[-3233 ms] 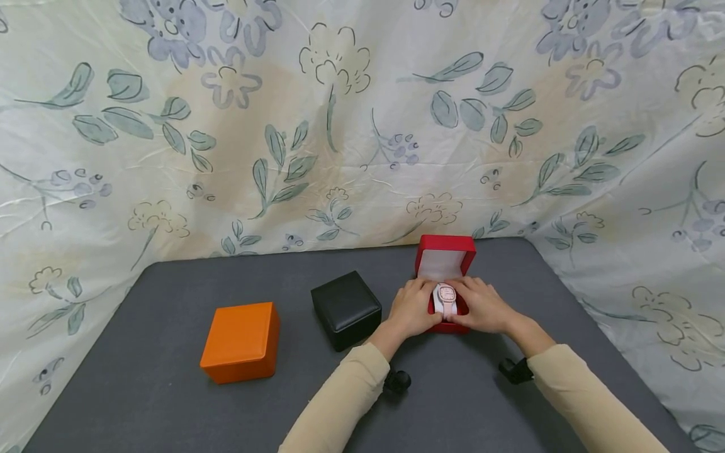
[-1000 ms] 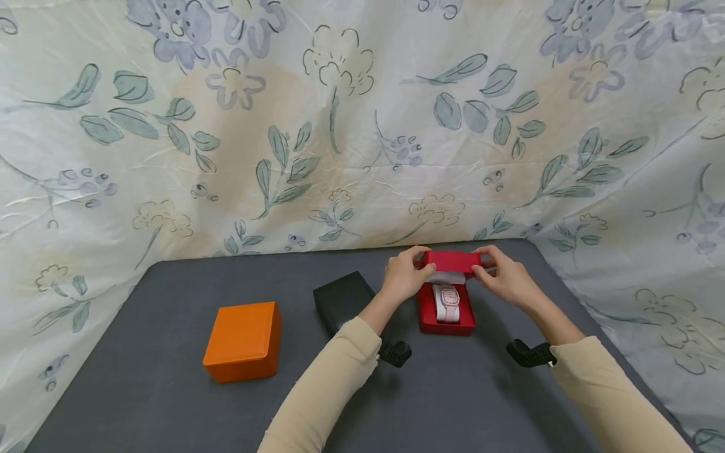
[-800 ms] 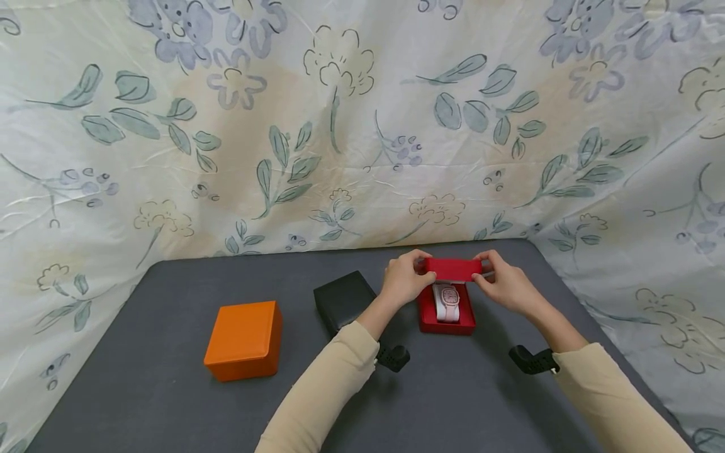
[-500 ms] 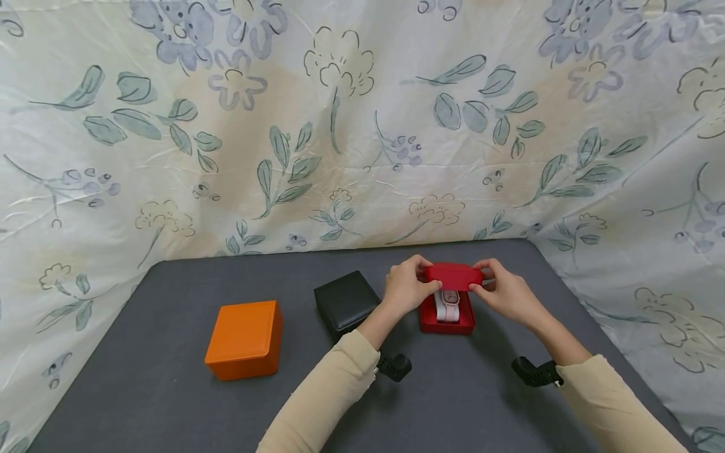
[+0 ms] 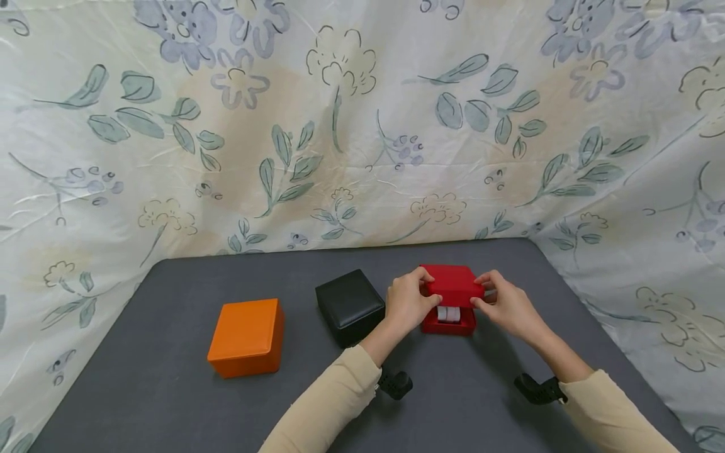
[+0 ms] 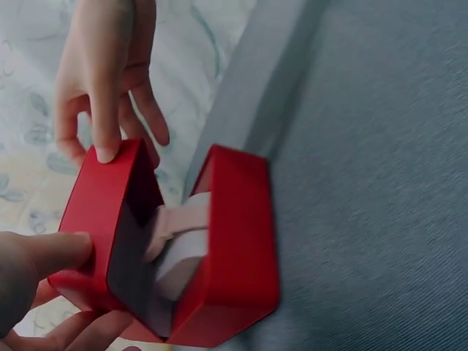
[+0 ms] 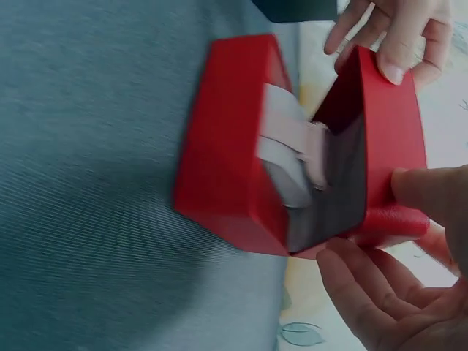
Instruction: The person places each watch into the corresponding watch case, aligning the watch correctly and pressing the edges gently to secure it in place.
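Note:
A red watch box [image 5: 449, 328] sits on the grey table with its lid [image 5: 451, 284] tilted partway down over the base. My left hand [image 5: 406, 301] grips the lid's left side, thumb on the front edge. On the right side, my right hand [image 5: 506, 309] pinches the lid between thumb and fingers. Inside the box, a pink-strapped watch [image 6: 186, 218] is wrapped around a white cushion [image 7: 284, 164]; its dial is hidden under the lid in the head view. A gap shows between lid and base in both wrist views.
A black box [image 5: 350, 307] stands just left of my left hand, closed. Farther left lies a closed orange box [image 5: 247, 338]. Behind the grey table [image 5: 187, 409] hangs a floral cloth [image 5: 362, 138]. Dark straps circle both wrists.
Both hands have gone from beside the watch in the base to the lid's sides. The lid has swung from upright forward and down, covering the watch dial from above.

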`<state>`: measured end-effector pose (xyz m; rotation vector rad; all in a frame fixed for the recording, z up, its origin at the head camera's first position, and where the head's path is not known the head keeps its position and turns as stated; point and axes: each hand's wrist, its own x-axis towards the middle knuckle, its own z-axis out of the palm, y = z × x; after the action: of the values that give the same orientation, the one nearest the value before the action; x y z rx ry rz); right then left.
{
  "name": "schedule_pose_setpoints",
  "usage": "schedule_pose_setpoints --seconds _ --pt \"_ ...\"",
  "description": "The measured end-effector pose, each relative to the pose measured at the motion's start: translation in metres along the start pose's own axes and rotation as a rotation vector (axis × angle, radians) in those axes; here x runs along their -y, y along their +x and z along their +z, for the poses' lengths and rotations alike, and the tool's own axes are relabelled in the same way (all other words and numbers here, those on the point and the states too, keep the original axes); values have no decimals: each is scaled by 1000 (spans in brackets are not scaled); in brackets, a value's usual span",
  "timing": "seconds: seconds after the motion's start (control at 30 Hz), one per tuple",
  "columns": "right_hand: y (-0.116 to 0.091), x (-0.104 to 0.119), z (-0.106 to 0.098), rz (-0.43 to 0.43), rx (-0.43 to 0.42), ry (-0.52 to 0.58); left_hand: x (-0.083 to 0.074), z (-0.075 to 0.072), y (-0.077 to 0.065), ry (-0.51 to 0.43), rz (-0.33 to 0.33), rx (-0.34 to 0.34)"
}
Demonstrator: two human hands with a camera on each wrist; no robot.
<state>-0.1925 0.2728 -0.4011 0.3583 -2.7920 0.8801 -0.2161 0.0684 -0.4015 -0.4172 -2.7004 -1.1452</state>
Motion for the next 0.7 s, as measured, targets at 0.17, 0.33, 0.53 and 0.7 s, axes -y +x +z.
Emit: schedule_pose_setpoints --seconds 0.17,0.33,0.53,0.7 --pt "-9 -6 13 -45 -33 -16 4 9 -9 18 -8 -31" --pt "-15 -10 22 -56 -68 -19 8 15 -17 30 5 -51" --pt "-23 -11 30 -66 -85 -11 14 22 -24 18 29 -69" --pt "-26 -8 32 -76 -104 -4 17 25 -27 7 49 -85"
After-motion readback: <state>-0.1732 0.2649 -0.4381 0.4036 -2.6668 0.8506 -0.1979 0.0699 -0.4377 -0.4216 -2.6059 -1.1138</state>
